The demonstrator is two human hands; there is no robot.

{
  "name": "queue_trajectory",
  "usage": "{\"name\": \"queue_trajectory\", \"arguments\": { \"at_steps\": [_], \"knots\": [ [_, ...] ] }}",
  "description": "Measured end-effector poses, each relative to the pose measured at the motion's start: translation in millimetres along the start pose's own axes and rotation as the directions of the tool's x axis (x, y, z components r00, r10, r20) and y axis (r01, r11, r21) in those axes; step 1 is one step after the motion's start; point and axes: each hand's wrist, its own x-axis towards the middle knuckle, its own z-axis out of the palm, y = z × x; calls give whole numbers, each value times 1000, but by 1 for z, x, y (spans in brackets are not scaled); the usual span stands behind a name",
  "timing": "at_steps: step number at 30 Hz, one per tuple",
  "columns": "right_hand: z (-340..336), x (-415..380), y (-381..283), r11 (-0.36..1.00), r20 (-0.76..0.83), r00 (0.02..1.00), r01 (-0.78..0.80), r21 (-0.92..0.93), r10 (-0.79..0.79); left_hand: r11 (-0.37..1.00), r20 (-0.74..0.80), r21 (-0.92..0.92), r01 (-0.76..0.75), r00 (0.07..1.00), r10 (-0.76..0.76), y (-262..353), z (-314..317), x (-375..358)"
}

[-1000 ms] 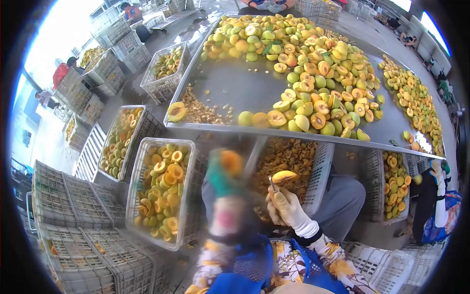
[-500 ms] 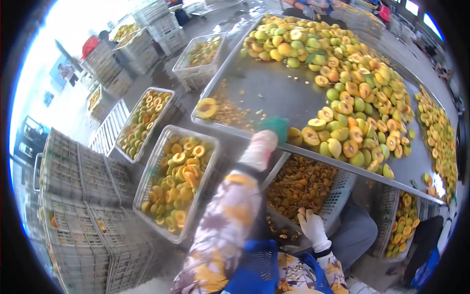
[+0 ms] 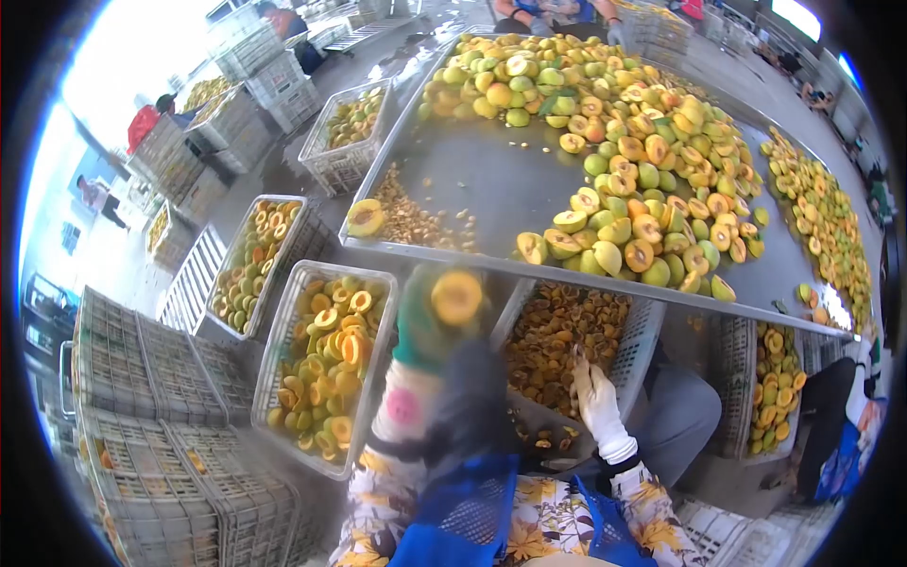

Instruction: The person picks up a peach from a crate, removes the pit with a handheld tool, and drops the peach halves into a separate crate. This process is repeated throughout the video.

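Observation:
My left hand (image 3: pixel 422 326), in a green glove and blurred by motion, is closed around a halved yellow peach (image 3: pixel 456 298) in front of the table edge. The peach's cut face, with a brown centre, shows. My right hand (image 3: pixel 597 402), in a white glove, is over the near part of a crate of brown-orange pits and scraps (image 3: pixel 567 331). Its fingers are pressed together, with a small dark thing at their tips that I cannot make out. Beyond, a metal table (image 3: pixel 482 180) bears a heap of halved peaches (image 3: pixel 642 203).
To the left stand a crate of peach halves (image 3: pixel 331 359), another filled crate (image 3: pixel 255 265) and stacked grey crates (image 3: pixel 151 369). One peach half (image 3: pixel 366 217) and small pit bits lie at the table's left corner. Co-workers' gloved hands (image 3: pixel 614 33) are across the table.
My left hand has drawn back from the table edge towards me with a peach half. My right hand stays by the scrap crate, its fingers straighter. The view has shifted slightly.

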Motion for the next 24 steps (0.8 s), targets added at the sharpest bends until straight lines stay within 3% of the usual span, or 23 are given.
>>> {"name": "queue_trajectory", "arguments": {
  "at_steps": [1,2,3,4,5,7,9,12,13,14,15,16,17,19,20,21,22,23,24],
  "knots": [
    [4,-6,-29,939,78,981,-195,285,180,1000,-22,-25,19,1000,-19,-4,1,-15],
    [5,-13,-47,974,157,983,-124,192,94,929,-19,-293,223,971,-239,1,9,-29],
    [9,-19,-57,994,245,969,-42,104,16,750,38,-532,393,896,-442,6,18,-40],
    [17,-24,-65,970,233,945,242,-31,-229,717,-15,-578,390,873,-488,9,30,-47],
    [26,-30,-73,850,207,864,495,-179,-459,774,-56,-523,357,892,-449,5,36,-52],
    [39,-36,-91,788,80,804,594,-164,-589,871,-122,-403,282,926,-357,-6,42,-59],
    [43,-32,-96,775,95,813,577,-258,-574,955,-116,-212,210,964,-238,-22,39,-63],
    [47,-28,-93,724,96,805,573,-385,-585,967,-123,-170,190,969,-212,2,57,-71],
    [51,-25,-93,695,109,786,594,-406,-608,963,-62,268,17,998,-1,2,54,-72],
    [51,-22,-90,691,126,767,626,-362,-629,949,-51,313,-24,998,42,-2,51,-71],
    [52,-19,-85,745,154,825,559,-364,-544,978,-64,206,46,997,-34,-8,50,-72],
    [56,-18,-83,748,123,801,593,-297,-586,981,-74,13,192,979,-190,-12,45,-71],
    [59,-15,-74,808,101,843,535,-246,-528,986,-72,37,164,984,-161,-17,41,-72],
    [58,-16,-78,816,106,860,507,-278,-499,884,-54,414,-220,963,265,-35,40,-70],
    [58,-14,-74,723,165,797,598,-347,-580,944,-62,307,-118,988,144,-35,39,-73],
    [56,-9,-67,618,225,734,667,-417,-641,997,-35,28,66,997,-65,-29,38,-73],
    [50,-6,-59,509,283,678,711,-485,-678,934,-7,-242,262,962,-271,-23,37,-73],
    [48,-7,-55,636,225,773,621,-458,-593,889,-119,-315,333,915,-385,-24,37,-68],
    [43,-12,-64,669,176,784,605,-432,-595,884,-185,-285,370,884,-429,-21,38,-66]
  ]
}}
